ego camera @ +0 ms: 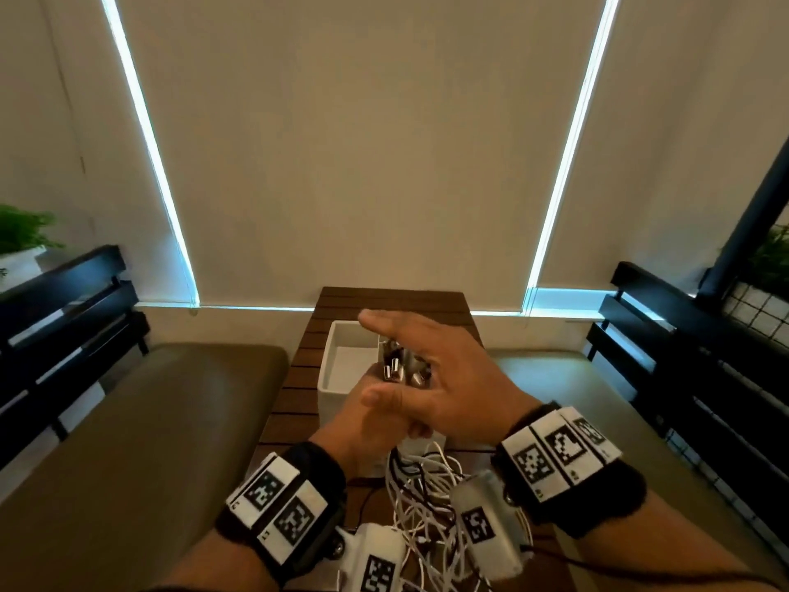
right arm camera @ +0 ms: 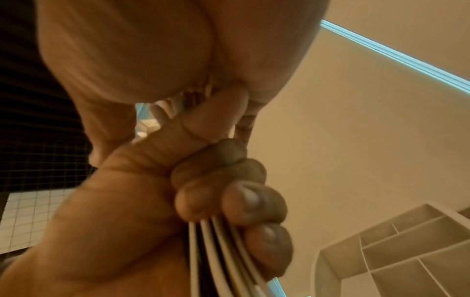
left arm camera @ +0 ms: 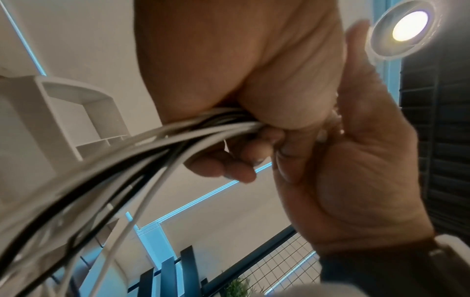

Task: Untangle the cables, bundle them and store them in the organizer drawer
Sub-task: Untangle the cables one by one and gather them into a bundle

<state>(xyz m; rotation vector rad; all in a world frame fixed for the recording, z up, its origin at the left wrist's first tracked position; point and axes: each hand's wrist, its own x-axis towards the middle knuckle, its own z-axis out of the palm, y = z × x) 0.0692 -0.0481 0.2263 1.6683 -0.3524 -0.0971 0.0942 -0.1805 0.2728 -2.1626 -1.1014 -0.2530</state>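
A bunch of white and black cables (ego camera: 420, 484) hangs from my left hand (ego camera: 363, 425), which grips them in a fist above the wooden table (ego camera: 299, 378). Their metal plug ends (ego camera: 397, 369) stick up out of the fist. My right hand (ego camera: 448, 378) lies over those plugs with fingers straight and spread. The white organizer drawer (ego camera: 331, 369) stands just behind both hands. In the left wrist view the cables (left arm camera: 152, 150) run out of my curled fingers (left arm camera: 221, 166). The right wrist view shows the fist (right arm camera: 216, 180) round the cables (right arm camera: 218, 251), with the organizer's compartments (right arm camera: 406, 251) to the side.
The narrow table runs between two olive bench cushions (ego camera: 149, 420), with dark slatted backrests (ego camera: 64, 318) on both sides. Closed blinds (ego camera: 363, 143) fill the wall ahead. A potted plant (ego camera: 21, 237) stands at the far left.
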